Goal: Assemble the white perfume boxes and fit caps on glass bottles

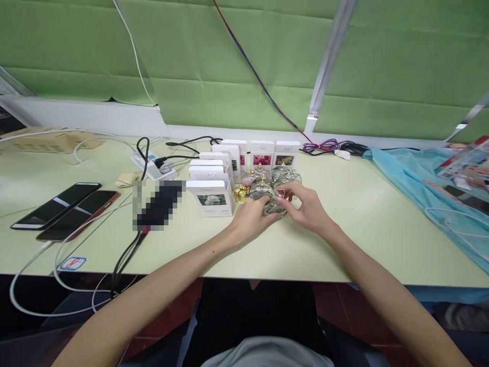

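Note:
Small round clear-glass bottles with gold or silver tops stand in a tight cluster on the table. My left hand (250,219) is closed at the front of the cluster, its thumb and fingers around a low glass bottle (272,208). From the right, my right hand (305,206) pinches at the same bottle with thumb and forefinger; the fingertips partly hide it. A gold-topped glass bottle (262,188) stands just behind my left fingers, and a silver-topped one (292,176) is behind my right hand. Small gold pieces (240,192) lie left of the bottles.
White boxes with flower pictures (210,201) stand in a row left of the bottles; more boxes (286,153) are behind. Two phones (57,206), cables and a power strip (153,165) occupy the left side. A blue cloth (405,173) covers the right end. Green fabric (244,66) hangs behind.

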The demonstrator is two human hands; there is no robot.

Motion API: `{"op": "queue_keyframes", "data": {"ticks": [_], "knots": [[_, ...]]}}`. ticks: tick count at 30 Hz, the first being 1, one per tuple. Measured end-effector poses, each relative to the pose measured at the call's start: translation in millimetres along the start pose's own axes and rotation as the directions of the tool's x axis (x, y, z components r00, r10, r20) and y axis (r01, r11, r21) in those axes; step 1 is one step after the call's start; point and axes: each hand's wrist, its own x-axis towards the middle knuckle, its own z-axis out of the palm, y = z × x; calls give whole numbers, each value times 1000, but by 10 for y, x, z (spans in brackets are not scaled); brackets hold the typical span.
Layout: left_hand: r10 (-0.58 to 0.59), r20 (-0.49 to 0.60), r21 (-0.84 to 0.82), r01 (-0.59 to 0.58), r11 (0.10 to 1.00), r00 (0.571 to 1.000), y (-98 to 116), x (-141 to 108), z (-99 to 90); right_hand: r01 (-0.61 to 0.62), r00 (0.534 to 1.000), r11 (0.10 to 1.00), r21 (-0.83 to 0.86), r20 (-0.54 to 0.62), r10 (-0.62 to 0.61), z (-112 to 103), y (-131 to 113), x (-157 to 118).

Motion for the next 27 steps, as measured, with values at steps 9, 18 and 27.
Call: {"op": "queue_keyframes", "data": {"ticks": [9, 18, 27], "knots": [[31, -12, -12, -32, 999, 999, -12, -4, -6, 9, 999, 995, 101, 52, -14, -72, 6, 26], [36, -10, -15, -36, 999, 999, -18, 0, 2, 5, 1000, 982, 190, 10, -7, -14, 87, 26], [43, -15, -21, -44, 999, 999, -27, 3, 13, 35, 999, 984, 174, 1, -36, 30, 118, 25]]}}
